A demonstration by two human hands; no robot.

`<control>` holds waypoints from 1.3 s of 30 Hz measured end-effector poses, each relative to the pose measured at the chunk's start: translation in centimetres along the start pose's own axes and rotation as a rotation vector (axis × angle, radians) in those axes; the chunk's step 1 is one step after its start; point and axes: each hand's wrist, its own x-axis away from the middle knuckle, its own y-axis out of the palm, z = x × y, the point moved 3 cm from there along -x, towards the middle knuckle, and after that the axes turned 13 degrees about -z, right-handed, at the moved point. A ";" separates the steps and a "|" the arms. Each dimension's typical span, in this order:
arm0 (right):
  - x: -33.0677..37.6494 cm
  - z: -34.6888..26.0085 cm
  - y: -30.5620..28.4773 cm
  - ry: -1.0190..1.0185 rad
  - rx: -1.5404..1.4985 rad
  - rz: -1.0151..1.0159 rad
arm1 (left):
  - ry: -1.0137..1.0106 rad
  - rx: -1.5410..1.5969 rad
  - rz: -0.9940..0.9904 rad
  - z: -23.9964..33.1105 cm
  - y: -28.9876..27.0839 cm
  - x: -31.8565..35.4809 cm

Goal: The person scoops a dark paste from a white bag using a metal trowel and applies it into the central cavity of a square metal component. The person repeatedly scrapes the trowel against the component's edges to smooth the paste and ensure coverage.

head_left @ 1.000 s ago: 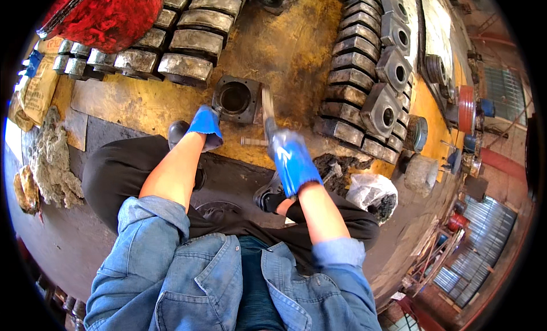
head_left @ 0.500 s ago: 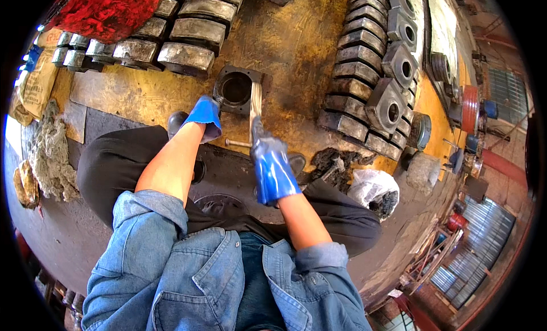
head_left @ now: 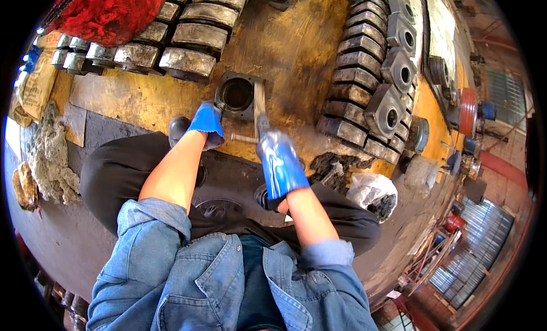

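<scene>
Rusty steel everywhere here. The housing (head_left: 236, 96), a squarish block w/ a round bore, sits on the yellow desk (head_left: 296, 51) right at the near edge, just past the knees. Left hand (head_left: 206, 121) in a blue glove is on its near-left corner, fingers curled over the rim, so it looks clamped on but the glove hides the actual tips. Right hand (head_left: 279, 163) has its fingers wrapped tight round a file (head_left: 259, 106) that lies along the housing's right side.

Risks imo: the file could skid off the edge and the right hand runs fwd into the blocks (head_left: 356, 97) stacked close on the right. The left hand is v near the stroke line, so a slip sideways could catch those fingers. The housing isn't in a vise afaict, only hand-held, so it could twist or slide.

Room: open desk beyond the housing, so fwd strokes are ok. More blocks (head_left: 188, 60) crowd the left-rear. A thin rod (head_left: 244, 138) lies between the hands, could roll off the edge.
</scene>
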 end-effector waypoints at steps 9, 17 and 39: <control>1.3 0.9 -2.2 -0.022 0.022 -0.030 | 0.091 -0.338 -0.045 2.9 0.1 -2.4; 6.9 2.8 2.1 -0.011 0.135 -0.079 | -0.137 1.653 -0.054 1.2 1.1 -2.9; 2.4 11.6 -3.9 0.116 -1.709 -0.045 | -0.110 1.370 -0.123 0.8 -0.9 -1.7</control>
